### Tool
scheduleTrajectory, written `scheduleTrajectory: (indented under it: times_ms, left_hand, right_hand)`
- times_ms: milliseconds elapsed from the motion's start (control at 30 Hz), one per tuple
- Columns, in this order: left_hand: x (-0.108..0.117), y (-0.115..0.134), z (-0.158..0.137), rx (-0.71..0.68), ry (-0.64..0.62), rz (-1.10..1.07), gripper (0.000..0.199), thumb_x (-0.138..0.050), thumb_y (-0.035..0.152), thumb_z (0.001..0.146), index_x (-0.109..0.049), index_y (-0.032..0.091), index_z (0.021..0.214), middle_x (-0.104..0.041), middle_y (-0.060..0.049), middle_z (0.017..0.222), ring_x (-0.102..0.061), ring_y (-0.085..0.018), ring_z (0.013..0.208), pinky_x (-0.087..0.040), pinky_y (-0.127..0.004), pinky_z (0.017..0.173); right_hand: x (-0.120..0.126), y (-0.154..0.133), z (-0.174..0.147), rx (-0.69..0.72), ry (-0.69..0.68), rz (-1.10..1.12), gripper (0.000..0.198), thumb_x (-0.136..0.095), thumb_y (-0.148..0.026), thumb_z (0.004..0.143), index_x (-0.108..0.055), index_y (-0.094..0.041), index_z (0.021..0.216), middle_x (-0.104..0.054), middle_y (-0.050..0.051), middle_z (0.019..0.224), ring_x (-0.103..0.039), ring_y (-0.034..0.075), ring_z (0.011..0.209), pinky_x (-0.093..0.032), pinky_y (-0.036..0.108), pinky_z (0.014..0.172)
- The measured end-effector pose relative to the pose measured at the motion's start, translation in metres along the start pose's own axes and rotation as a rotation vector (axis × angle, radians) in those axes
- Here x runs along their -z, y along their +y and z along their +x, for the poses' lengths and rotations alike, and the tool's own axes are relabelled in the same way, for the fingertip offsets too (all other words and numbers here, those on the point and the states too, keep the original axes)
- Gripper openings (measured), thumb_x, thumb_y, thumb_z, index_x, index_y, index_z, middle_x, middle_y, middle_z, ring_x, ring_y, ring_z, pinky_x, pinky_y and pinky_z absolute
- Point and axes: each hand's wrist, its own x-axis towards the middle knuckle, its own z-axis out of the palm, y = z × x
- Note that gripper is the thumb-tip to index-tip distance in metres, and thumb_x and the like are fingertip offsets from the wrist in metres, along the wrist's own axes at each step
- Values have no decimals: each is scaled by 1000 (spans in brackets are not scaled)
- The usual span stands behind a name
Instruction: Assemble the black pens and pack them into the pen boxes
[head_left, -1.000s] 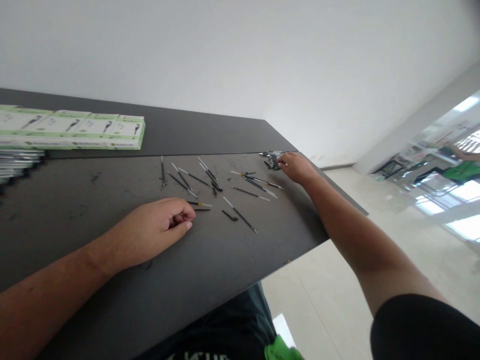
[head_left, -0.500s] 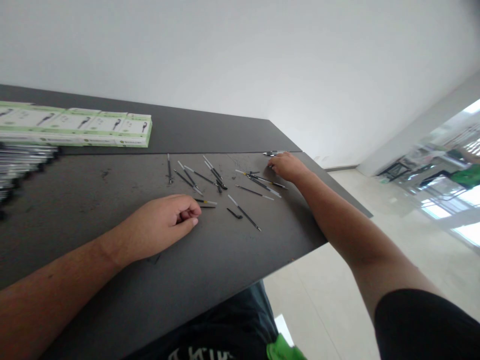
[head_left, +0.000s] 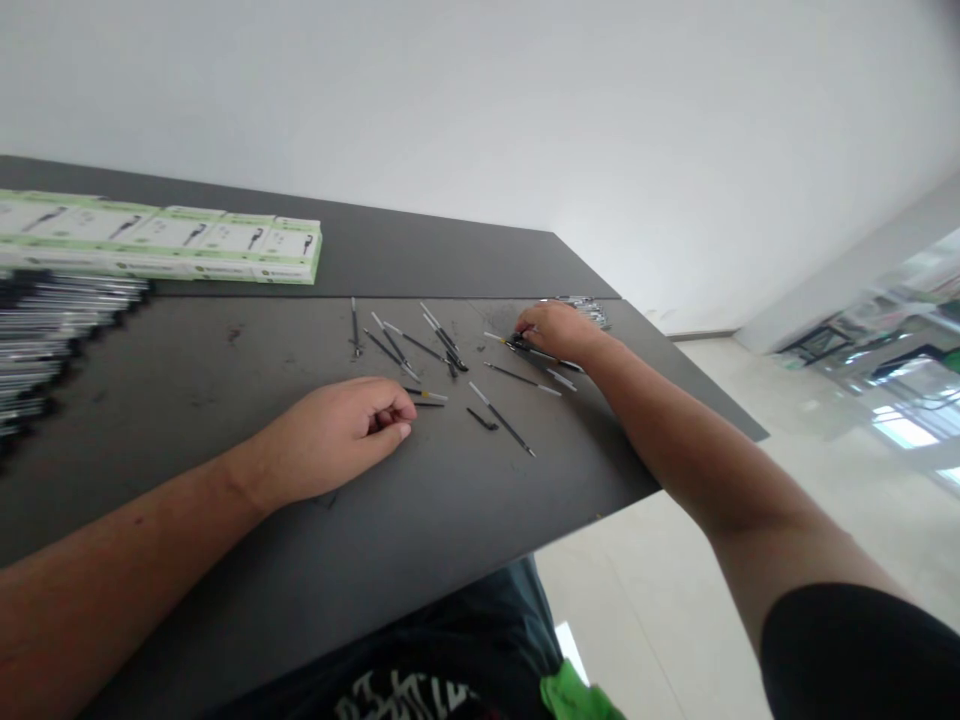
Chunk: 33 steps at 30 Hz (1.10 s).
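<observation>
My left hand [head_left: 352,435] rests on the grey table with its fingers curled in and the thumb alongside; nothing shows in it. Just past its fingertips lie a refill with a yellow band [head_left: 433,395] and a thin dark piece. Farther right, my right hand [head_left: 556,328] reaches down with bent fingers closed at a small black part among the pen refills; its fingertips are partly hidden. Loose black-and-clear refills lie between the hands, such as one refill [head_left: 504,420] by a black pen clip [head_left: 482,419]. Clear pen pieces [head_left: 592,310] lie behind my right hand.
Green-and-white boxes [head_left: 289,248] with pen pictures stand in a row at the back left. In front of them lies a pile of pens [head_left: 67,340]. The table [head_left: 420,540] ends at the right above a pale floor, and a white wall [head_left: 450,110] rises behind.
My right hand has moved slightly left and nearer, from the clear pen pieces to the refills, and more of those pieces show. My left hand keeps its pose; the view has shifted a little.
</observation>
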Motion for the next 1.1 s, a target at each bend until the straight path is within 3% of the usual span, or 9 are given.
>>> scheduleTrajectory:
  times_ms: [333,600,833,1100]
  left_hand:
    - [18,-3,1,114,328,12,28,-62,47,96,-77,24,103,-83,-4,94,-74,-24,85,-57,-35,82]
    - [21,-15,7,201,434,-16,28,-66,44,90,-80,25,104,-84,-7,94,-75,-26,85,-60,-37,84]
    - [17,-17,9,192,432,-37,30,-66,45,90,-80,24,106,-84,-6,95,-76,-26,86,-60,-37,85]
    - [19,-16,10,190,403,-26,31,-65,46,90,-79,24,107,-83,-6,93,-76,-26,86,-59,-36,84]
  right_hand:
    - [22,-30,-6,5,44,74,39,-60,-18,106,-86,-17,135,-84,14,133,-76,30,125,-53,37,114]
    - [36,-61,-55,157,232,225,29,-65,-22,106,-86,-19,126,-86,11,118,-78,26,102,-58,38,103]
    - [17,-42,-98,-15,254,264,27,-69,-26,104,-85,-20,125,-84,11,115,-79,27,101,-60,39,98]
    - [15,-39,-104,-209,160,242,28,-70,-28,105,-84,-18,127,-85,13,121,-80,27,105,-59,39,101]
